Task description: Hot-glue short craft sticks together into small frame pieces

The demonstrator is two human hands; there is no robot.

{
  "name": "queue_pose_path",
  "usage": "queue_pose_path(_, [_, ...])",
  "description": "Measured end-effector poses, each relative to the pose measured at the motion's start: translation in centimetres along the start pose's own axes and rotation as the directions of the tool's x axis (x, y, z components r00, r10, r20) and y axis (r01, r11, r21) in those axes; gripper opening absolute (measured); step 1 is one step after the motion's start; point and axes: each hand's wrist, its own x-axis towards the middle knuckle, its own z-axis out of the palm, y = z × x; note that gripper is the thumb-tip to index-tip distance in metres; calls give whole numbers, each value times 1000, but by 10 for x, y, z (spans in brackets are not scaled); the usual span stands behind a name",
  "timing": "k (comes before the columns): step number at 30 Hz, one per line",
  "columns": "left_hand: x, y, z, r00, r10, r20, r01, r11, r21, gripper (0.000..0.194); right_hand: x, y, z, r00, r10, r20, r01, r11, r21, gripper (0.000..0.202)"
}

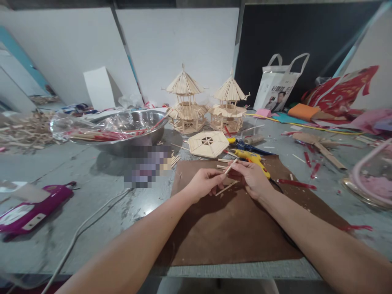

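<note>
Both hands meet above a brown mat [220, 237]. Between the fingertips of my left hand [206, 183] and my right hand [251, 176] is a short pale wooden stick [230, 166], tilted up to the right. Just below the fingers shows a second thin stick [227, 188]; I cannot tell whether it is held or lies on the mat. Several cut sticks [221, 167] are behind the hands. A yellow glue gun [251, 158] lies right behind my right hand. Past the mat's far edge rests a hexagonal panel of sticks [196, 148] with a spoked opening in its middle.
Two stick pagodas [184, 87] [231, 90] stand at the back. To the left are a metal bowl [157, 120] with wrapped red sticks, a purple power strip [52, 198] and a white cable [88, 224]. Blue-handled pliers [252, 148] and red scraps [297, 183] lie to the right.
</note>
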Motion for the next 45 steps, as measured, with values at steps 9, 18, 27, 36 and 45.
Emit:
queue_pose_path(9, [2,-8,-1,1000,23,-12,-24,996,-85,37,6,0,-6,999,-6,-41,10,996,83,12])
queue_pose_path(18, [0,3,-4,1000,4,23,-7,987,158,36,9,-2,-10,998,6,-60,-1,996,90,14])
queue_pose_path(27, [-6,20,-17,984,172,-44,-112,793,598,24,11,1,-11,999,6,-50,-2,997,83,15])
queue_pose_path(36, [-6,2,-3,995,34,-94,-6,959,282,35,10,0,-10,999,20,-33,-17,998,67,16])
queue_pose_path(45, [-6,-4,0,997,9,-76,4,986,169,31,9,2,-8,999,36,-14,-36,999,31,16])
